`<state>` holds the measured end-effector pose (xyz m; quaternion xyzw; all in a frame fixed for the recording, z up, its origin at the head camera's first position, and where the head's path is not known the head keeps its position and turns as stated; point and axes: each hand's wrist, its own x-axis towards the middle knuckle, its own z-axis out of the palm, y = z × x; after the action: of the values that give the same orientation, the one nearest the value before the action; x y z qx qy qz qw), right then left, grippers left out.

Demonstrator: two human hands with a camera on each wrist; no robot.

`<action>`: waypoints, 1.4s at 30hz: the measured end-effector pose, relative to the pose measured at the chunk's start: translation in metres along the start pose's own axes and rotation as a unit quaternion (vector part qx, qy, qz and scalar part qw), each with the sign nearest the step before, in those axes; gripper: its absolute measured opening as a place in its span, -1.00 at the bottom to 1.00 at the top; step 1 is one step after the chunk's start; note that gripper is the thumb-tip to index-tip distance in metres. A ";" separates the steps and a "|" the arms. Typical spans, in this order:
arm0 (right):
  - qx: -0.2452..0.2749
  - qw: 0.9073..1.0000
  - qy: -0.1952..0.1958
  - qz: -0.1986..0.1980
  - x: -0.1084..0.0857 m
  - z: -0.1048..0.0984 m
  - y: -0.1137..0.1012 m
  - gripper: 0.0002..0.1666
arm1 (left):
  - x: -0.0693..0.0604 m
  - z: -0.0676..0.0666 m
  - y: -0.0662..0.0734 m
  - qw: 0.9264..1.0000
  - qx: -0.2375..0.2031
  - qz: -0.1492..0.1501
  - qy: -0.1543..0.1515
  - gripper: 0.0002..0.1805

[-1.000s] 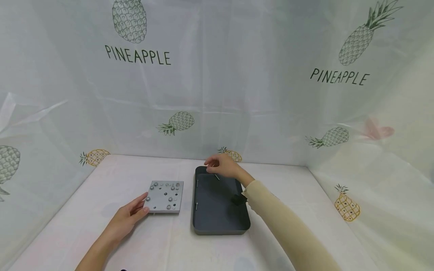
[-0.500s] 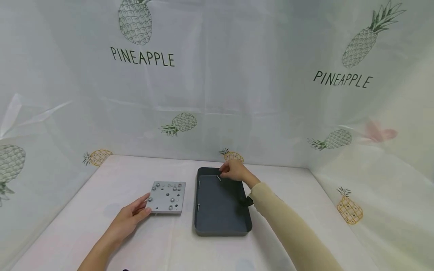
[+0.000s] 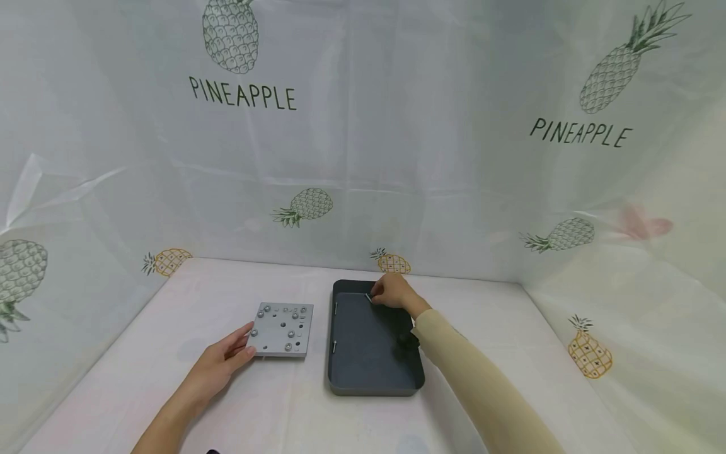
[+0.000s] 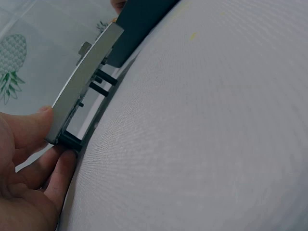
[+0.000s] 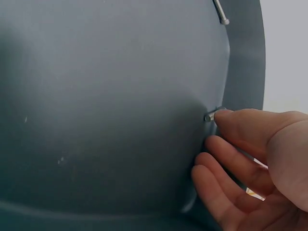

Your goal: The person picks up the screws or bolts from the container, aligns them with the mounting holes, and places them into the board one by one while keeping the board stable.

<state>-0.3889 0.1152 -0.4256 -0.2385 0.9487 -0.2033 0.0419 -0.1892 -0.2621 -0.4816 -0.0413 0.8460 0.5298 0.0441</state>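
Observation:
My left hand (image 3: 218,366) holds the near left corner of a square metal plate (image 3: 272,334) with holes and several bolt heads on its face. In the left wrist view the thumb lies on the plate's edge and fingers curl beneath, beside dark pins (image 4: 72,140) under the plate. My right hand (image 3: 394,292) reaches into the far end of a dark grey tray (image 3: 371,391). At the tray wall it pinches a small metal screw (image 5: 210,116); the thumb covers one end, and the finger behind the thumb is hidden.
Two more screws lie along the tray's left side, a far screw (image 3: 336,308) and a near screw (image 3: 334,346). The tray stands right of the plate on a white-covered table (image 3: 227,416). A pineapple-print curtain (image 3: 431,157) closes off the back and sides.
My right hand has come down from above the tray's far edge, moving right and toward me, onto the screw there. My left hand keeps its hold on the plate.

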 end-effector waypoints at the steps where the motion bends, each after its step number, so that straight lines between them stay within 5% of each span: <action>1: 0.000 1.000 0.003 0.004 0.001 0.001 0.000 -0.85 | 0.000 0.000 0.000 1.000 -0.001 0.000 0.000 -0.24; 24: -0.094 0.994 0.037 0.049 0.016 0.023 -0.019 -0.88 | 0.000 0.000 -0.002 1.000 -0.008 -0.005 0.003 -0.21; 42: -0.012 0.999 0.040 -0.016 0.013 0.019 -0.009 -0.92 | 0.000 0.002 -0.001 1.000 0.000 -0.010 0.005 -0.22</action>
<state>-0.3930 0.0956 -0.4392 -0.2457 0.9480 -0.2023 -0.0025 -0.1894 -0.2607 -0.4831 -0.0522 0.8460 0.5287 0.0452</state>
